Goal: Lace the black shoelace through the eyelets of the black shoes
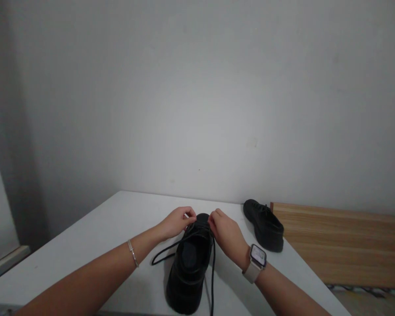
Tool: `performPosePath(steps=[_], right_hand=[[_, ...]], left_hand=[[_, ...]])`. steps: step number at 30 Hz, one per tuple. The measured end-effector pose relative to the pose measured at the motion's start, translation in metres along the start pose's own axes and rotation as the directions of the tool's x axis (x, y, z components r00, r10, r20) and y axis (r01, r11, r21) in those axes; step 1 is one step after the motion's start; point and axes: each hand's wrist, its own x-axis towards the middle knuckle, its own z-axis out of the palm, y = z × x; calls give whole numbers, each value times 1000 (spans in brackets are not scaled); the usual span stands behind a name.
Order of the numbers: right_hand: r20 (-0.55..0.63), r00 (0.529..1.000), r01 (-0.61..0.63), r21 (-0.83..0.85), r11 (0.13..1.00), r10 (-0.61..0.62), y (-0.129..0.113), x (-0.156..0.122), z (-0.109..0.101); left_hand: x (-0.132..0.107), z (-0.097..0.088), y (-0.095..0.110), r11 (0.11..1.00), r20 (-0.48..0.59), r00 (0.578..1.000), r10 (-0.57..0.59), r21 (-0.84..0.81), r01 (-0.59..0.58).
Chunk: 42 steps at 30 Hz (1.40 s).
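Observation:
A black lace-up shoe (184, 289) stands on the white table with its heel toward me and its toe pointing away. At the left side of its lacing, my left hand (179, 220) pinches with thumb and forefinger; a black shoelace (164, 253) loops out below it. My right hand (224, 228) has its fingers closed at the right side of the lacing, where another lace end (213, 272) hangs down past the shoe. The fingertips hide exactly which bit of lace each hand grips.
A second black shoe (264, 224), its laces on it, stands at the table's right edge. The white table (134, 210) meets a plain grey wall (197, 109). Beyond the table on the right is a wooden panel (342, 245).

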Motion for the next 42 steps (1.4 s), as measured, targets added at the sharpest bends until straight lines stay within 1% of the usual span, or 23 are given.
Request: performPosePath(steps=[1, 3, 7, 9, 12, 14, 17, 19, 21, 23, 25, 27, 28, 30, 32, 34, 36, 39, 42], right_hand=[[10, 1000, 1, -70, 998, -1, -2, 0, 0], [42, 999, 6, -112, 994, -2, -3, -1, 1], [87, 996, 27, 12, 1000, -28, 1, 0, 2], [102, 994, 40, 47, 998, -45, 3, 2, 0], [96, 994, 57, 34, 998, -60, 1, 6, -4], [67, 995, 73, -30, 997, -71, -2, 7, -6], [39, 994, 105, -154, 982, -100, -6, 6, -8], [19, 991, 134, -213, 968, -133, -7, 4, -11], [-8, 986, 157, -256, 954, -165, -9, 2, -14], [-38, 983, 161, -280, 946, -178, -11, 0, -18], [-69, 983, 147, -281, 948, -173, -14, 0, -21], [-84, 982, 140, -267, 954, -167, -16, -1, -23], [-85, 982, 141, -258, 956, -168, -18, 0, -23], [-79, 981, 153, -237, 959, -176, -20, 0, -23], [-80, 979, 168, -219, 961, -189, -21, 1, -23], [-92, 975, 178, -212, 961, -201, -22, 1, -23], [-112, 972, 178, -211, 961, -205, -22, 1, -24], [-138, 974, 156, -173, 972, -181, -19, 0, -24], [-141, 982, 114, -77, 990, -124, -16, 0, -25]], left_hand=[[1, 1, -1, 1000, -21, 1000, 19, 25, -18], [2, 3, -3, 996, -70, 996, 62, 76, -57], [2, 5, 3, 986, -134, 984, 114, 137, -95], [5, 3, 11, 983, -162, 979, 127, 149, -103], [10, -4, 27, 976, -194, 966, 173, 163, -142], [12, -12, 38, 968, -184, 959, 215, 171, -184], [9, -27, 43, 936, -104, 948, 300, 226, -271], [4, -37, 37, 889, -44, 938, 343, 339, -309], [-1, -46, 23, 840, -14, 939, 345, 452, -302], [-6, -54, 6, 825, -15, 950, 313, 500, -264], [-11, -58, -9, 834, -15, 961, 275, 502, -231], [-14, -58, -18, 866, 3, 973, 230, 456, -207], [-14, -55, -20, 896, 19, 978, 207, 398, -197], [-14, -47, -20, 951, 53, 983, 176, 247, -183], [-11, -36, -15, 979, 69, 984, 163, 108, -170], [-6, -27, -9, 986, 60, 985, 159, 31, -161], [-3, -23, -4, 989, 52, 988, 146, -46, -144], [-3, -25, 3, 980, 66, 990, 127, -160, -115], [-7, -31, 9, 956, 94, 991, 98, -285, -67]])
